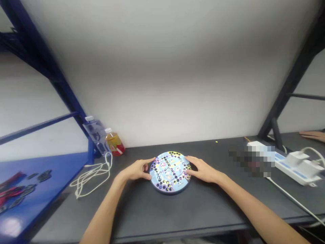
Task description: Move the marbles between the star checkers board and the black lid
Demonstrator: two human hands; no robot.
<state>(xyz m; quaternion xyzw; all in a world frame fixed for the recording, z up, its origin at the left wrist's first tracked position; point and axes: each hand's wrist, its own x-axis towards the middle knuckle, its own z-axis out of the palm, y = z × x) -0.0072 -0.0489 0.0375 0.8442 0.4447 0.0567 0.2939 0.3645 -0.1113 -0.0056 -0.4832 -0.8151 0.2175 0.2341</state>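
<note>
A round game board (169, 172) lies on the dark table, its light-blue face printed with small pictures and ringed by many dark round spots. Yellow and purple patches mark parts of its edge. My left hand (137, 170) grips the left rim between thumb and fingers. On the opposite side, my right hand (202, 170) holds the right rim, its thumb and fingertips on the upper face. The board looks flat; whether it touches the table all round cannot be made out.
A white cable (83, 181) lies coiled at left, near a drink bottle (116, 144) with a red and yellow label and a clear bottle (96, 134). At right stand a power strip (284, 164) with plugs and a blurred-out item (254, 161). The table (175, 217) meets a pale wall.
</note>
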